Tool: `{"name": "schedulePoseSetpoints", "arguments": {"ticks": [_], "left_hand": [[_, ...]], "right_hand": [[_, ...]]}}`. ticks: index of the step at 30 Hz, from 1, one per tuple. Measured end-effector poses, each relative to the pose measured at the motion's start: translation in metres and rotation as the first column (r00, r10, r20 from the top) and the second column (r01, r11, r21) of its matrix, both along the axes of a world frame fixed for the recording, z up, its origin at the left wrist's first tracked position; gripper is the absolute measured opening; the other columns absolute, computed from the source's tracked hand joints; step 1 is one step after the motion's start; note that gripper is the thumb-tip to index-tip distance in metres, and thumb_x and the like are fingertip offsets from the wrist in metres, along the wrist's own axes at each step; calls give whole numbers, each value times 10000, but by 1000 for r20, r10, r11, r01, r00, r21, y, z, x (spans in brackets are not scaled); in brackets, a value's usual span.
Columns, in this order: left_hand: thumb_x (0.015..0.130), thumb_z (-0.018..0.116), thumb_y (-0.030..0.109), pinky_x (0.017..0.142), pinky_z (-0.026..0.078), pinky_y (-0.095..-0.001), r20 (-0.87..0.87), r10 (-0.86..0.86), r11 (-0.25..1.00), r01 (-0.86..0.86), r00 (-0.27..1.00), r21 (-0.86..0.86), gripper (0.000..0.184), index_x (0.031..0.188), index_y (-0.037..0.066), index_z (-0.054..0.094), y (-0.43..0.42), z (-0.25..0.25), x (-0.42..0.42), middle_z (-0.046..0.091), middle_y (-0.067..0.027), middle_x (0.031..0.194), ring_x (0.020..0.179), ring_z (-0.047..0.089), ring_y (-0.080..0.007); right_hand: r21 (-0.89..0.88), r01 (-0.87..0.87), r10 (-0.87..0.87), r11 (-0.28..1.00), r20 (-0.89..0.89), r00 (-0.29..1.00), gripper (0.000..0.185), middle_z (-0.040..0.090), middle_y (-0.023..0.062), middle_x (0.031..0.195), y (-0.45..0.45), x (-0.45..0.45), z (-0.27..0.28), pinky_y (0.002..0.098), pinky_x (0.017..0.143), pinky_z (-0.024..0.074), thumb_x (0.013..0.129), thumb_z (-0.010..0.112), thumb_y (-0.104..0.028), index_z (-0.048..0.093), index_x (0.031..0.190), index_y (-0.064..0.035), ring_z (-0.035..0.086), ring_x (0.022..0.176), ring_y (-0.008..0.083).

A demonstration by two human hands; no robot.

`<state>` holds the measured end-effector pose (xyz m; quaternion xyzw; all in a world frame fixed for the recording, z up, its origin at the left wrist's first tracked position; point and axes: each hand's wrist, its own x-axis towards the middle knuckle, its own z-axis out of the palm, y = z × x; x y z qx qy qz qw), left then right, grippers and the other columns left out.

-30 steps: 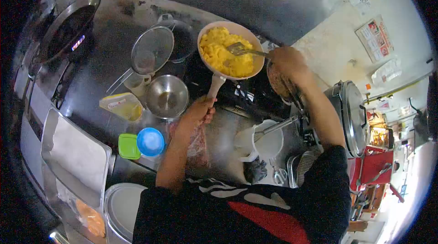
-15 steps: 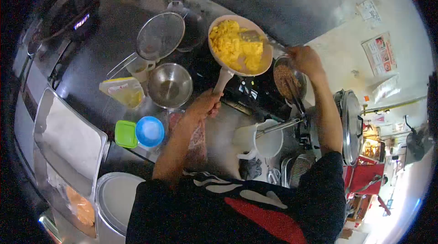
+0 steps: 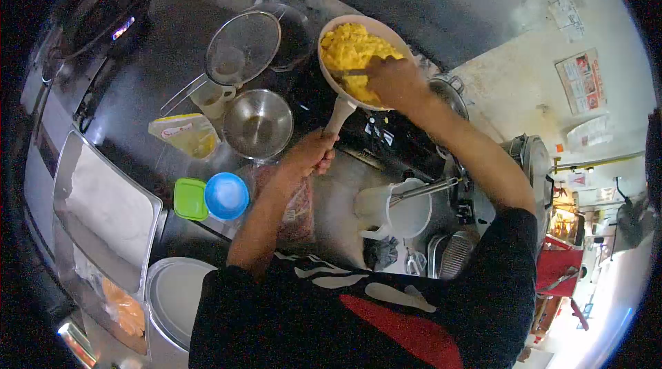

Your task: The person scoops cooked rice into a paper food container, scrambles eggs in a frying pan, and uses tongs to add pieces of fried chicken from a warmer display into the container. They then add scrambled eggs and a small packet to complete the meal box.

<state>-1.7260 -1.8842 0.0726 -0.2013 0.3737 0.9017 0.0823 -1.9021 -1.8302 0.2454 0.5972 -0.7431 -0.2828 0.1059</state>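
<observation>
My left hand (image 3: 312, 154) is closed around the pale handle (image 3: 338, 118) of a frying pan (image 3: 383, 27). Yellow scrambled eggs (image 3: 355, 43) lie in the pan, which is over a black stove. Above the pan's near right side, my right hand (image 3: 396, 83) grips a spatula (image 3: 353, 72). Its blade reaches left over the eggs; the grip is hidden in my fist. Behind my right forearm, a pot (image 3: 449, 96) is partly covered.
Left of the pan are a mesh strainer (image 3: 243, 48), a steel bowl (image 3: 258, 125) and a plastic bag (image 3: 186, 136). Green (image 3: 190, 199) and blue (image 3: 227, 196) containers sit nearer me. A white jug (image 3: 408, 214) with a whisk stands right, near a lidded pot (image 3: 536, 183).
My right hand has moved left and down over the pan, bringing the spatula to the eggs' left side. My left hand still holds the handle, and the pan has barely shifted.
</observation>
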Motion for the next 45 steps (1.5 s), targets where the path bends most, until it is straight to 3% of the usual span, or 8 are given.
{"name": "schedulePoseSetpoints", "arguments": {"ticks": [15,18,24,28,34,37,42,45], "left_hand": [[908,525,300,331,300,-246,-21,92,996,-92,996,-15,281,1034,60,454,5,-8,-1,441,-7,595,408,374,-84],[905,523,291,329,304,-249,-27,105,994,-106,994,-8,268,1026,61,461,7,-10,-2,446,-9,597,404,375,-87],[907,513,291,325,300,-252,-23,100,995,-100,995,-22,259,1028,69,457,6,-4,-1,449,-7,603,396,375,-89],[913,508,310,336,304,-250,-3,66,998,-66,998,-11,295,1068,68,438,5,-8,-2,443,-6,610,407,379,-87],[928,482,316,364,311,-251,-3,37,999,-37,999,9,296,1080,66,437,3,-9,-2,428,7,612,435,380,-83],[935,472,313,364,310,-254,4,49,998,-49,999,-45,285,1079,70,439,7,-7,0,428,5,614,433,380,-86],[937,466,319,354,300,-258,29,36,996,-34,999,-79,274,1086,89,444,4,2,2,426,-6,613,418,369,-92],[934,472,333,350,293,-258,19,36,998,-35,999,-50,285,1091,97,438,5,-8,-1,418,-8,605,413,362,-96]], "right_hand": [[-280,374,-363,884,92,927,241,667,176,849,49,-70,-32,412,639,546,828,490,-153,675,924,-32,669,798,298],[-115,416,-403,902,120,907,255,660,190,890,77,-95,-37,433,724,533,836,499,-183,661,970,-40,657,861,317],[-185,614,-416,768,584,697,346,655,172,973,139,-129,-22,436,826,487,816,567,-361,654,1044,-115,625,927,346],[-83,637,-504,766,537,676,379,657,188,912,129,-78,47,415,793,475,796,610,-371,665,1011,-63,628,866,352],[68,506,-485,860,417,768,326,634,214,970,90,-70,-17,431,823,468,794,579,-272,654,1035,-66,616,908,361],[-133,424,-296,896,533,792,313,629,216,976,72,-69,-35,421,823,474,771,587,-229,657,1029,-64,613,917,359],[-81,564,-440,822,540,718,293,644,196,964,94,-59,74,406,810,488,767,619,-160,668,1050,-98,627,898,336],[-92,564,-535,821,226,814,265,645,206,916,116,-59,95,403,777,496,792,605,-198,675,1016,-76,632,861,339]]}}
